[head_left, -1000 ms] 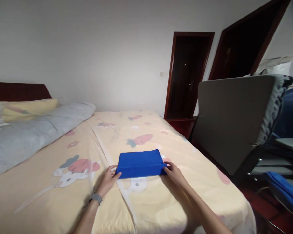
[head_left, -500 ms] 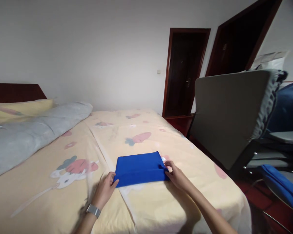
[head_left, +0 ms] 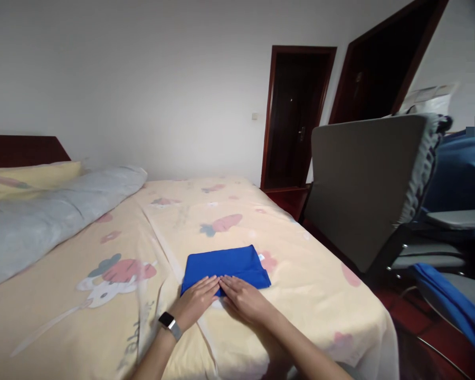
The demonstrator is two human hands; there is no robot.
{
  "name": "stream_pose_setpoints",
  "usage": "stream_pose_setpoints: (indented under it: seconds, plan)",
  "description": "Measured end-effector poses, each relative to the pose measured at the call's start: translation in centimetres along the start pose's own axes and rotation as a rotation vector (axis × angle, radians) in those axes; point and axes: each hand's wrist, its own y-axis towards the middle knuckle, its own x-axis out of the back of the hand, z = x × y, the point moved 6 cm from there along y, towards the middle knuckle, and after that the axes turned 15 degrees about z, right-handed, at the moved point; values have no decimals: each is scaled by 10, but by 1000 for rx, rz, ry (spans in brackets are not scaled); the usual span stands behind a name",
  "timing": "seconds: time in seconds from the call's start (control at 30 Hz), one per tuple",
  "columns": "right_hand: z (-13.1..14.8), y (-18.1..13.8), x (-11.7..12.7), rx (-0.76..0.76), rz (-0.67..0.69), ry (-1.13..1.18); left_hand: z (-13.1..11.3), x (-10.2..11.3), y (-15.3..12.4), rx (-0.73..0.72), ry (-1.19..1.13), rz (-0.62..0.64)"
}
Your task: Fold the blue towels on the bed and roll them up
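Note:
A folded blue cloth lies flat on the bed, close to its near edge. My left hand, with a watch on its wrist, rests palm down on the near left part of the cloth. Beside it my right hand presses flat on the near middle part. The fingertips of both hands meet or nearly meet there. All visible fingers are stretched out, and neither hand grips anything. A small white tag shows at the cloth's right side.
A rolled grey quilt and a yellow pillow lie on the bed's left. To the right stand a grey folded panel and a chair with blue cloth over it. A dark door is behind.
Both hands have left the cloth's left and right near corners and come together at its near middle, now lying flat. The cloth's near strip appears folded over, making it shorter.

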Motion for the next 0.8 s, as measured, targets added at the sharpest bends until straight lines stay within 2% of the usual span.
stream_pose_setpoints:
  seconds: [0.1, 0.2, 0.33, 0.57, 0.7, 0.8]
  plan:
    - [-13, 5, -8, 5, 41, 1, 14, -9, 0, 7, -59, 5]
    - [-32, -7, -3, 7, 42, 46, 27, -8, -12, 12, -112, -5]
    - [-57, -38, 12, -49, 36, 176, 38, -4, -33, 34, -165, 15]
    - [-97, -93, 27, -266, 29, 373, 55, -9, -63, 123, -296, 69]
    - [-95, -93, 42, -266, 36, 302, 54, -5, -61, 131, -260, 35]
    - [-74, -69, 50, -220, 15, 149, 45, 6, -46, 115, -209, -7]
